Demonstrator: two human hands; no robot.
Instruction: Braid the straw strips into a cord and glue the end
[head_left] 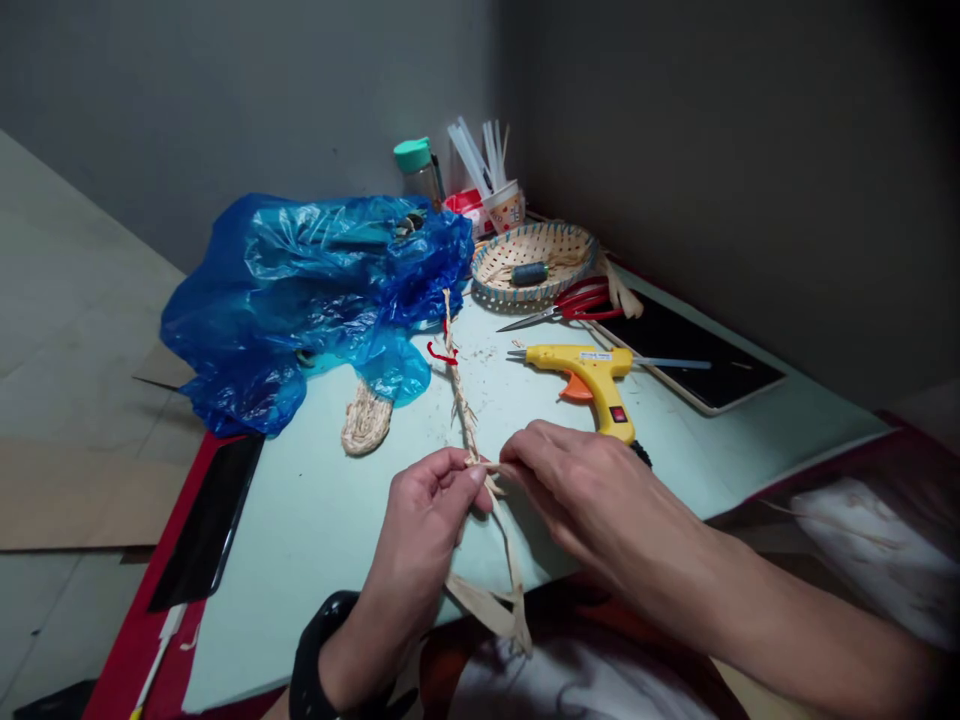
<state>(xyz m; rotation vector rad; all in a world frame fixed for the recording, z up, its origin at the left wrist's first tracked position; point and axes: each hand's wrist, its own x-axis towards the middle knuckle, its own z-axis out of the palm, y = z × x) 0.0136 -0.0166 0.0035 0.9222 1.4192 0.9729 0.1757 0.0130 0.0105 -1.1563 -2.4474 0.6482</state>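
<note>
A long straw braid (459, 385) runs across the pale table (315, 520) from the blue bag toward me, with a red tie (442, 353) near its far end. My left hand (424, 515) pinches the near end of the braid, fingers closed on the loose straw strips (501, 590) that hang off the table edge. My right hand (581, 485) meets it from the right and also pinches the braid end. A black band sits on my left wrist.
A yellow glue gun (592, 372) lies just behind my right hand. Red scissors (574, 303), a woven basket (534, 262), a cup of sticks (504, 205) and a dark tablet (690, 350) stand further back. A blue plastic bag (307, 290) and a coiled straw piece (366, 420) lie left.
</note>
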